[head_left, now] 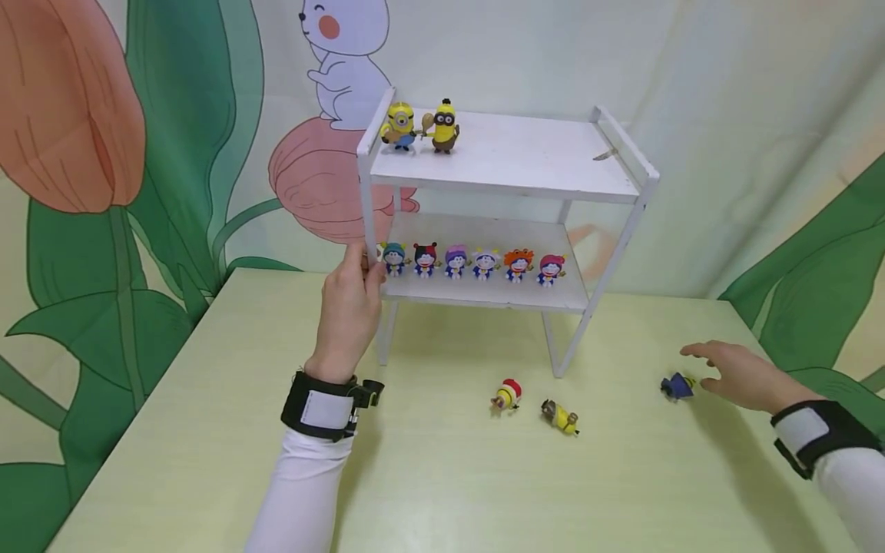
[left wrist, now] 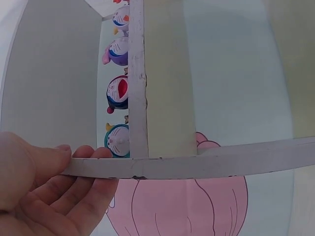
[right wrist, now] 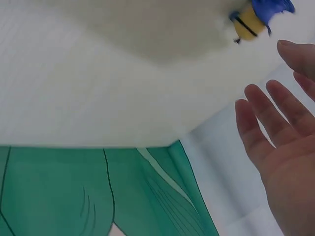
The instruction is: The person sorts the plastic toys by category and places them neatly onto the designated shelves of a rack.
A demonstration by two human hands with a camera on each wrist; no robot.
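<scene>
My left hand (head_left: 350, 307) grips the left front post (left wrist: 197, 164) of a white two-tier shelf (head_left: 484, 301), thumb on one side and fingers on the other. Beside it, a row of small figurines in animal hats (head_left: 454, 263) stands on the lower tier. Over the table's right side my right hand (head_left: 743, 376) reaches with loosely extended fingers, holding nothing. Close to its fingertips lies a yellow figurine in blue clothing (head_left: 676, 386), also seen in the right wrist view as a yellow and blue figurine (right wrist: 249, 22).
Two yellow Minion figurines (head_left: 444, 129) stand at the upper tier's left end. On the table in front of the shelf lie a figurine with a red-and-white hat (head_left: 508, 394) and a yellow-brown figurine (head_left: 560, 417). A printed curtain (head_left: 691, 153) hangs behind the table (head_left: 442, 491).
</scene>
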